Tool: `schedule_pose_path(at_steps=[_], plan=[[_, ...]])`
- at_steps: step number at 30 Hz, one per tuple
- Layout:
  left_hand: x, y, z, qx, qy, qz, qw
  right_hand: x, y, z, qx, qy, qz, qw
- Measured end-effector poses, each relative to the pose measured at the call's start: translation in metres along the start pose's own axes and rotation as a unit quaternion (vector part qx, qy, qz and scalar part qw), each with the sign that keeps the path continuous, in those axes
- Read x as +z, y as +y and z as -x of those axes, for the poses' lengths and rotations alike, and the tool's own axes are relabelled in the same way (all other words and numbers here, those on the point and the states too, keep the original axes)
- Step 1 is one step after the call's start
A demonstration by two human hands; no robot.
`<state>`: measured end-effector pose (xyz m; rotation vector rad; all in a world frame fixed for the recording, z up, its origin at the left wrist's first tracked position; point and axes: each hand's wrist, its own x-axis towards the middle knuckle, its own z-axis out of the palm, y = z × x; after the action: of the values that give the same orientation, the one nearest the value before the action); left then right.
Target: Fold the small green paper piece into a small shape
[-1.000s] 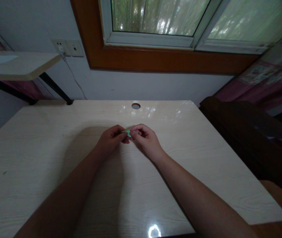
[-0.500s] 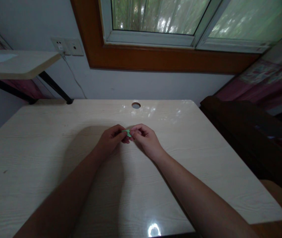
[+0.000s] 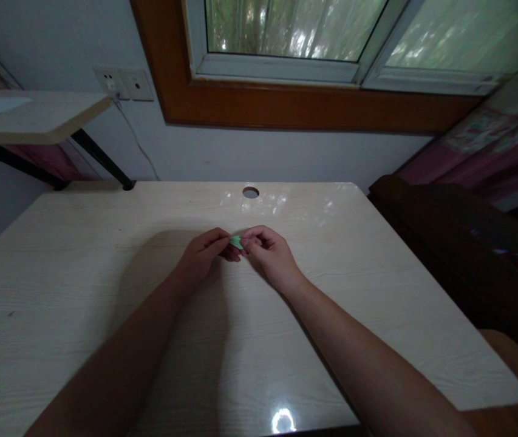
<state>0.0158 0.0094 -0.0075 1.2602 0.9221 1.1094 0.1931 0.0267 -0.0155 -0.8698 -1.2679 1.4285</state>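
Over the far middle of the pale desk [image 3: 354, 273], the person's left hand [image 3: 206, 247] and right hand [image 3: 271, 255] are pinching a small green piece [image 3: 235, 242] between closed fingertips, its thin left tip no longer showing as a second ago, suggesting its hold or shape is being adjusted.
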Motion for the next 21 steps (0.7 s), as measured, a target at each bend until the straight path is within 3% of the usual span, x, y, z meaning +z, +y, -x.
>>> schedule_pose_path(at_steps=[21], plan=[[0.0017,0.0024,-0.0016,-0.024,0.037,-0.031,0.999,-0.0013,-0.0021,0.0025,-0.033,-0.018,0.03,0.999]])
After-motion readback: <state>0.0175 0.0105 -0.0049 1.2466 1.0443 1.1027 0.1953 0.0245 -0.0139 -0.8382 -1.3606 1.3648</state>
